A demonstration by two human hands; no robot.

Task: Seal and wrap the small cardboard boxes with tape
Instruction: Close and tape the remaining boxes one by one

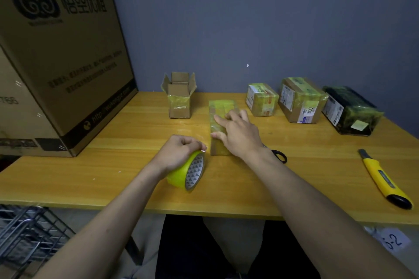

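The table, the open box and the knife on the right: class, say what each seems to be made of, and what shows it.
Table: wood or wood-look laminate, glossy, with grain lines and a sheen.
Open box: brown cardboard, matt, flaps up, yellowish tape round its middle.
Knife: probably yellow plastic, with a black end.

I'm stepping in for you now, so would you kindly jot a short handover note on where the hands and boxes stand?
Left hand: grips the tape roll on the table, near edge.
Right hand: fingers flat, pressing tape on the centre box.
Done: three wrapped boxes at back right: small, labelled 004, black.
Left: finish the centre box; the open box at the back has its flaps up.
Tools: scissors behind the right wrist, knife at right.
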